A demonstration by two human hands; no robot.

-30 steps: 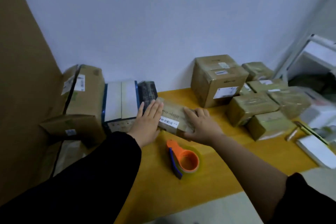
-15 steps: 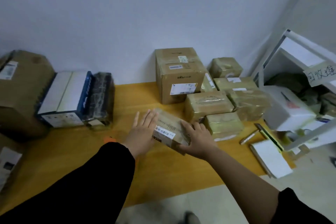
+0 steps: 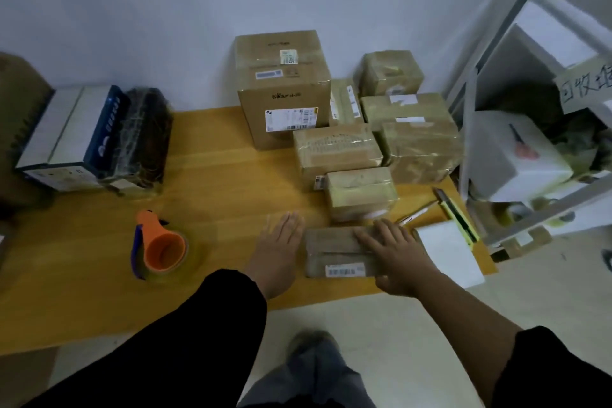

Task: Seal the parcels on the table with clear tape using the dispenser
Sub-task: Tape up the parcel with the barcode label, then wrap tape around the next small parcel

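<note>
Fingers (image 3: 367, 237) of the right hand (image 3: 397, 255) are spread flat on the small parcel (image 3: 328, 252) by the front edge of the bench (image 3: 231, 175). The left hand (image 3: 281, 242) lies flat just beside it, and the tape dispenser (image 3: 159, 247) sits well off to the left.

The right hand (image 3: 394, 255) lies over the right end of the flat parcel (image 3: 331, 248) near the tabletop's front edge, so that end is hidden, and the print on its barcode label (image 3: 344, 271) is too small to read. The left hand (image 3: 281, 242) is blurry, and I cannot tell if it touches the parcel's left side. At the tabletop's left end a brown box (image 3: 20, 116) is cut off by the picture's edge. On the right the shelf (image 3: 468, 142) and its paper sign (image 3: 586, 86) are cut off too, and the tape on the orange dispenser (image 3: 160, 247) is a blur.
</note>
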